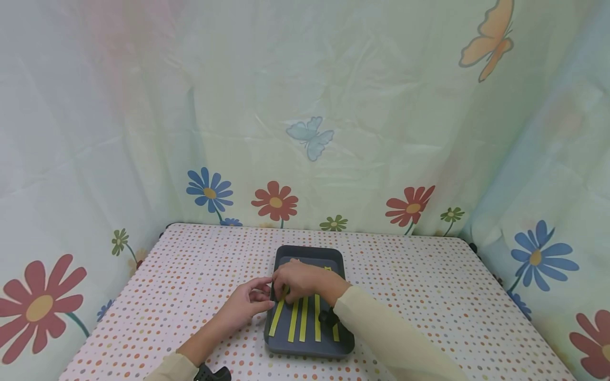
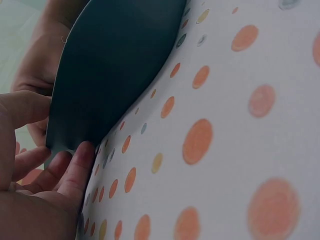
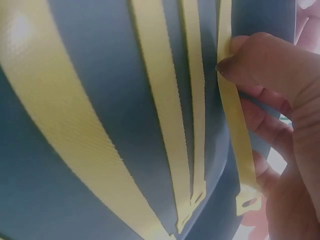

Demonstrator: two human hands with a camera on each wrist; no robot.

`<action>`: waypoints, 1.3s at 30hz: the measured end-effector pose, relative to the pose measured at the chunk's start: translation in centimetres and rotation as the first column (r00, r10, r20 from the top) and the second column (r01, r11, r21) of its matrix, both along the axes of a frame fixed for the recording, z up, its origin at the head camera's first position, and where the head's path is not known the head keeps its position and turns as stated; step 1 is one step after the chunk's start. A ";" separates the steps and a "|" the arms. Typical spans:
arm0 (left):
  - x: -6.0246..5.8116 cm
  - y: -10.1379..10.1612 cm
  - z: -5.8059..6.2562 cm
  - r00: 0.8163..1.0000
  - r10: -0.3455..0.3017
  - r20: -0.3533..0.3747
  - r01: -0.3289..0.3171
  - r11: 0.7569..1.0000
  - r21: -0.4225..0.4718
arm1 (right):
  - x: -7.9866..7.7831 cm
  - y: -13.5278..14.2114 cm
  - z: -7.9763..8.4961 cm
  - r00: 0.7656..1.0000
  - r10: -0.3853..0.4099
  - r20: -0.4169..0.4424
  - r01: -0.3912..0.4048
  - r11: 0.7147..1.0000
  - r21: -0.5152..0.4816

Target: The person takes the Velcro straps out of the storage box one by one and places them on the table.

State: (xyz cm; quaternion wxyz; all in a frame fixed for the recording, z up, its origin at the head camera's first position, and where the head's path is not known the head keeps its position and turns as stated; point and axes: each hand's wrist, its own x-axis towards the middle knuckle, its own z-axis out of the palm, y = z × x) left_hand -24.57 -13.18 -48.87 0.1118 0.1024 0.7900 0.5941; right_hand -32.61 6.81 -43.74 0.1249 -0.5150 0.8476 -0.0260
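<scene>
Yellow strip (image 3: 236, 120) in the right grip (image 1: 296, 279), left grip (image 1: 244, 304) against grey tray (image 1: 305, 350)

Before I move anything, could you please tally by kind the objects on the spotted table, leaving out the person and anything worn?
Yellow strips: 5, one pinched in the right hand and one partly hidden
Dark grey tray: 1
Total: 6

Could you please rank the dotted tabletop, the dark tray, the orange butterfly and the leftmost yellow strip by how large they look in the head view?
1. Dotted tabletop
2. Dark tray
3. Orange butterfly
4. Leftmost yellow strip, though partly covered
</scene>
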 end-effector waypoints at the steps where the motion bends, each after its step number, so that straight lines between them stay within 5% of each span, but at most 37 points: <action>1: 0.0 0.0 0.0 1.000 -0.001 0.000 0.001 1.000 0.002 | 0.0 0.0 0.0 1.000 0.004 -0.001 -0.004 1.000 0.003; 7: -0.1 0.0 -0.1 1.000 -0.001 -0.001 0.001 1.000 0.002 | 0.0 -0.2 0.2 0.999 0.013 0.030 -0.014 1.000 0.028; 24: -0.1 0.0 0.1 1.000 -0.008 0.015 0.007 1.000 0.013 | 0.0 1.9 1.9 0.980 -0.153 0.125 0.149 0.988 0.043; 39: -0.6 -0.1 -0.3 0.999 -0.020 0.032 0.019 1.000 0.023 | 0.1 5.6 2.5 0.968 -0.203 0.146 0.216 0.973 -0.083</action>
